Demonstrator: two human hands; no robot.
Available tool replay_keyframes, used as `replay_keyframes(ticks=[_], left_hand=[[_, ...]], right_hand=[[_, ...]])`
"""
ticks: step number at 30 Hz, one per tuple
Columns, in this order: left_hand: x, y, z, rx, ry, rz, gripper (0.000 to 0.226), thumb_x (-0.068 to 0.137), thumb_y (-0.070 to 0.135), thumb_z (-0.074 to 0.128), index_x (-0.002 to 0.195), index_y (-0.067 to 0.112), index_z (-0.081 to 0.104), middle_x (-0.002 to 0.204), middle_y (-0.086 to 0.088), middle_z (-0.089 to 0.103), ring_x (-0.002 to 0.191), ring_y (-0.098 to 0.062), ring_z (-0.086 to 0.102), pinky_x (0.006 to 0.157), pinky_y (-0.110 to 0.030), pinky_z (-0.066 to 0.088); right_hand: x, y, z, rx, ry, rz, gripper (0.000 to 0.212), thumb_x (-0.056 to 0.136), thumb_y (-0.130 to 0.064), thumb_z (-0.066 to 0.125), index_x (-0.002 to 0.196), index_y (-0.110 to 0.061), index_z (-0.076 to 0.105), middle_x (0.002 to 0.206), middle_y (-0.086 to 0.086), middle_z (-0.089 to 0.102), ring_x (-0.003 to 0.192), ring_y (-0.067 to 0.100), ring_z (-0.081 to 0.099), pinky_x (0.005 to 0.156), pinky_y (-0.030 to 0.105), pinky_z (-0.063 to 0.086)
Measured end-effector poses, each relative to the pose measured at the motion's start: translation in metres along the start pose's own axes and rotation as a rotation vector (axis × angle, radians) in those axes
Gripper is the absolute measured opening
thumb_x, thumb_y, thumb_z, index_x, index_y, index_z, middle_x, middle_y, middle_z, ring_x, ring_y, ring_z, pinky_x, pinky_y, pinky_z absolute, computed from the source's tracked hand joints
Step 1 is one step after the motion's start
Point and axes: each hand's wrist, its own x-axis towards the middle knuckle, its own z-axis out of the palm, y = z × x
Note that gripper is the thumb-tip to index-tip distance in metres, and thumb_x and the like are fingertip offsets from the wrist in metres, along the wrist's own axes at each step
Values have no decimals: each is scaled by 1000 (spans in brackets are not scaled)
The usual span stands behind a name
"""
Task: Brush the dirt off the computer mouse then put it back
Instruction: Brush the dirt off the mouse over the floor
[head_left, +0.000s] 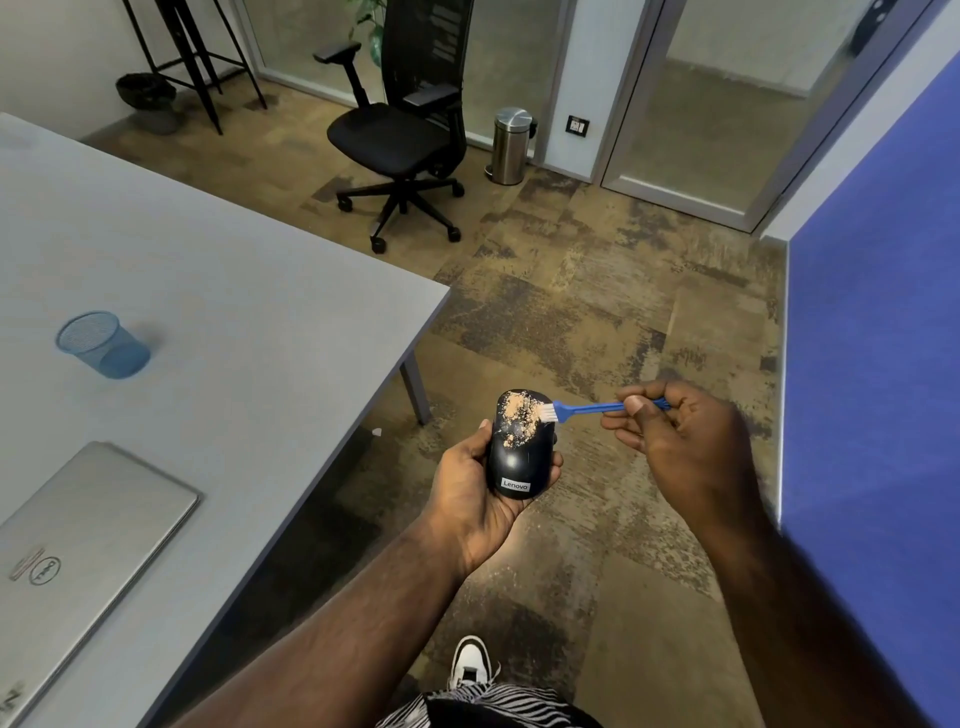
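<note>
Left hand (480, 480) cups the mouse (519, 449) over open floor right of the bench (249, 291) edge, long axis near-to-far; right hand (685, 441) fingers pinch the brush (587, 409), bristles touching its dirty far end.

Even indoor light, soft shadows; wide-angle bending at edges, slight blur throughout.

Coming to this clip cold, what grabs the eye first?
At centre, the left hand holds a black mouse smeared with tan dirt, over the floor beside the table. The right hand pinches a small blue brush, bristles at the mouse's far end.
</note>
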Motion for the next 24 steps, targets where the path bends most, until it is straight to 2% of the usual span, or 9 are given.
replay_keyframes(ticks=[4,9,12,16,20,24], left_hand=[[-1,-1,3,8,-4,-5,57,101,37,29,119,-9,58,105,-27,64,82,-36,61,71,-38,58],[-3,-1,4,6,-17,-2,56,101,36,29,117,-10,58,104,-26,64,83,-36,61,73,-39,57],[-3,1,3,-4,-7,10,56,101,36,29,119,-9,57,104,-27,65,82,-36,62,72,-38,58],[-5,1,3,-8,-14,13,56,101,36,29,110,-8,62,103,-26,66,82,-36,62,74,-40,57],[-5,-1,5,-1,-12,9,55,101,36,29,116,-9,59,103,-27,66,83,-37,62,73,-40,57],[-6,-2,6,-4,-5,5,55,101,36,29,119,-9,56,104,-28,65,82,-37,62,70,-39,59]], right_hand=[[12,2,5,-32,53,5,29,96,-9,58,83,-33,65,76,-1,75,72,5,75,65,19,59],[19,1,4,-27,86,26,24,97,-7,57,86,-26,66,78,3,75,72,7,75,67,23,61],[16,-3,-5,37,78,19,25,96,-5,58,85,-26,67,71,2,75,70,11,76,63,22,60],[10,0,-6,-2,19,47,24,95,-6,60,85,-25,69,72,-4,76,68,12,76,61,21,59],[18,4,-1,-50,97,71,16,96,-8,59,88,-18,69,66,-2,73,67,8,75,63,23,61],[23,0,-7,-30,119,36,27,95,-7,59,81,-29,65,69,1,74,68,10,76,65,29,62]])
